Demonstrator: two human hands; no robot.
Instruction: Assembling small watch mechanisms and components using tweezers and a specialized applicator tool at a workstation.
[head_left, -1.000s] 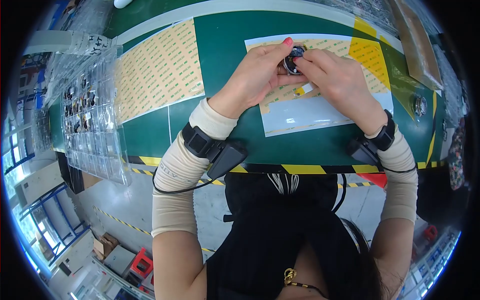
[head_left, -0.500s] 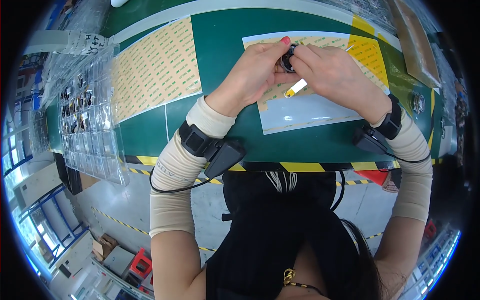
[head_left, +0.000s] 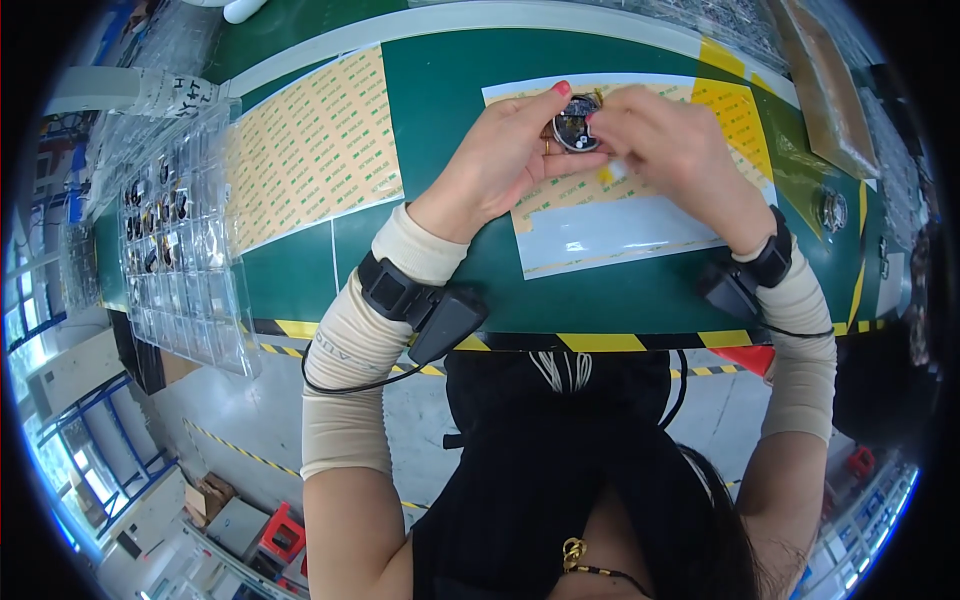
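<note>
A round black electronic part [head_left: 575, 126] with a ring-like rim and small components on its face is held up by my left hand [head_left: 508, 150]. The left thumb lies at its upper edge and the fingers are beneath it. My right hand [head_left: 672, 150] is closed at the part's right side, its fingertips at the face. Below those fingers shows the blurred white-and-yellow end of a slim tool [head_left: 612, 172]; its kind cannot be made out. Both hands are above a tan adhesive-backed sheet [head_left: 548, 215], printed in green, with part of its white backing bare.
A second tan sheet [head_left: 315, 145] lies left on the green table [head_left: 440, 90]. Beside it, a clear compartment tray [head_left: 190, 290] holds several small dark parts. At the right are a round metallic part [head_left: 832, 210] and a cardboard box [head_left: 825, 90]. Striped tape [head_left: 600, 342] marks the near edge.
The round part has turned so that more of its face shows. My right hand has shifted slightly and the tool has swung, now blurred, with its thin far tip no longer visible.
</note>
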